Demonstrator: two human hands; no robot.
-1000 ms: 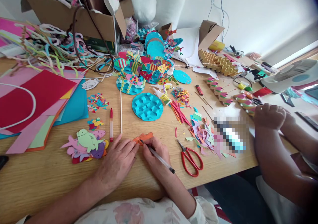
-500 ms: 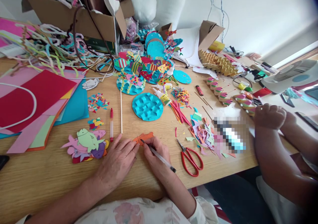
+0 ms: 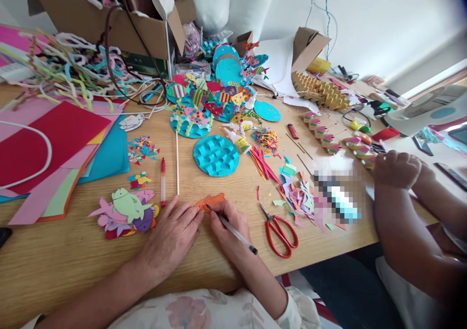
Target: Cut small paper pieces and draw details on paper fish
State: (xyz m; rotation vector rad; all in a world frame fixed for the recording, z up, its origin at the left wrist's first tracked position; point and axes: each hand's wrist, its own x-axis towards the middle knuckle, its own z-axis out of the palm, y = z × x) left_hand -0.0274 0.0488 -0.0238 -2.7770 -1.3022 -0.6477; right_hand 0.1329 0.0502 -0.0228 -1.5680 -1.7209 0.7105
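An orange paper fish (image 3: 217,200) lies flat on the wooden table, with dark lines on it. My left hand (image 3: 173,236) rests on the table, its fingertips pressing the fish's left end, fingers together. My right hand (image 3: 230,227) grips a clear pen with a black end (image 3: 237,232), and the pen's tip touches the fish. Left of my left hand is a pile of cut paper fish, a green one (image 3: 132,205) on top. A red-capped pen (image 3: 163,185) and a wooden stick (image 3: 177,166) lie just beyond my left hand.
Red-handled scissors (image 3: 280,235) lie right of my right hand, near paper scraps (image 3: 299,195). A blue textured disc (image 3: 216,155) sits ahead. Coloured sheets (image 3: 54,144) cover the left side. Another person's hands (image 3: 397,170) are at the right. A cardboard box (image 3: 98,27) stands behind.
The view has shifted very slightly. Both hands keep nearly the same place, and the pen tip remains on the orange fish.
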